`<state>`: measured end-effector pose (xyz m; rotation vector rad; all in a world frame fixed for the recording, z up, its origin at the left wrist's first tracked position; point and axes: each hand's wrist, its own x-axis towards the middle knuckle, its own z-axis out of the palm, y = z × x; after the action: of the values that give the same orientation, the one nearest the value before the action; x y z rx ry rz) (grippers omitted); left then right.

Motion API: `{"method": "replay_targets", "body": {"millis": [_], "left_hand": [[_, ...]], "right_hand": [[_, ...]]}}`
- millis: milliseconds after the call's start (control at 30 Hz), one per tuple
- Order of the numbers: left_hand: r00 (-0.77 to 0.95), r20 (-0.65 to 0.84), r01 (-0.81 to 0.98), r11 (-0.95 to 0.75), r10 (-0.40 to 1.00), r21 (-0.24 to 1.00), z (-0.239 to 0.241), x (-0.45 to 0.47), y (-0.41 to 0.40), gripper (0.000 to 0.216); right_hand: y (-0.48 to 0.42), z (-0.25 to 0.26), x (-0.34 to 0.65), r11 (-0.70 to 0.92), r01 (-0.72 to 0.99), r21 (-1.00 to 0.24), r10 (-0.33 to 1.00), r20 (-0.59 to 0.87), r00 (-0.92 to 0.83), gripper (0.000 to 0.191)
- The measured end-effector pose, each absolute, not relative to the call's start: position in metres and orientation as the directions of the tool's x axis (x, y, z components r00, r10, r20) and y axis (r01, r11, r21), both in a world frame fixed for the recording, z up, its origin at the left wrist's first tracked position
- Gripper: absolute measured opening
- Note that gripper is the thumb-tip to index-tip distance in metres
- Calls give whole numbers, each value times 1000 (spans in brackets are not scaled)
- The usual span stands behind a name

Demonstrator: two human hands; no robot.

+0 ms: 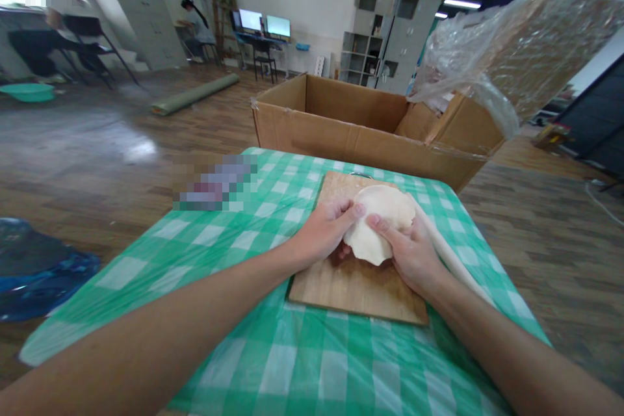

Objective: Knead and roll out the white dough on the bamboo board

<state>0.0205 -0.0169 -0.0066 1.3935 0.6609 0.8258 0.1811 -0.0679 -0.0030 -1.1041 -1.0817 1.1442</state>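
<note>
A pale, flattened round of dough [383, 208] with an uneven edge is held up over a wooden cutting board [358, 289]. My left hand [329, 227] pinches its left side, thumb on top and fingers beneath. On the right side, my right hand [414, 250] grips it the same way, its thumb pressing near the middle. The fingers under the dough are mostly hidden. Just right of the board, a long pale rolling pin [455, 260] lies slanted, partly covered by my right hand and forearm.
A green-and-white checked cloth [273, 351] covers the table. At its far-left edge lies a blurred-out flat object [217, 182]. Beyond the table stands a large open cardboard box [351, 127] with plastic wrap [468, 58]. A blue plastic bottle [39, 273] is at left; two people sit further back.
</note>
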Motion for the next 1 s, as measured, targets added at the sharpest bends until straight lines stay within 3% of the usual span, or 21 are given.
{"method": "replay_targets", "body": {"millis": [300, 500, 633, 733, 867, 1000], "left_hand": [[476, 148, -54, -139, 867, 989, -5, 19, -15, 46], [591, 119, -47, -113, 798, 992, -5, 14, -10, 52], [545, 142, 84, -222, 826, 971, -1, 11, -9, 52], [509, 170, 87, -246, 844, 965, 1, 10, -9, 51], [526, 126, -29, -130, 841, 991, 0, 13, -9, 54], [648, 17, -107, 69, 761, 992, -1, 14, -7, 58]], "right_hand": [[-70, -6, 183, -7, -70, -998, 979, -20, 201, 40], [-69, -5, 184, 65, -97, -993, 995, 56, 87, 39], [-68, -6, 184, 85, -83, -993, 994, 79, 74, 40], [-68, -6, 184, 64, -79, -995, 997, 60, 52, 40], [-66, -8, 184, 56, -105, -993, 997, 49, 64, 42], [-64, -13, 188, -7, -100, -995, 995, -18, 103, 49]]}}
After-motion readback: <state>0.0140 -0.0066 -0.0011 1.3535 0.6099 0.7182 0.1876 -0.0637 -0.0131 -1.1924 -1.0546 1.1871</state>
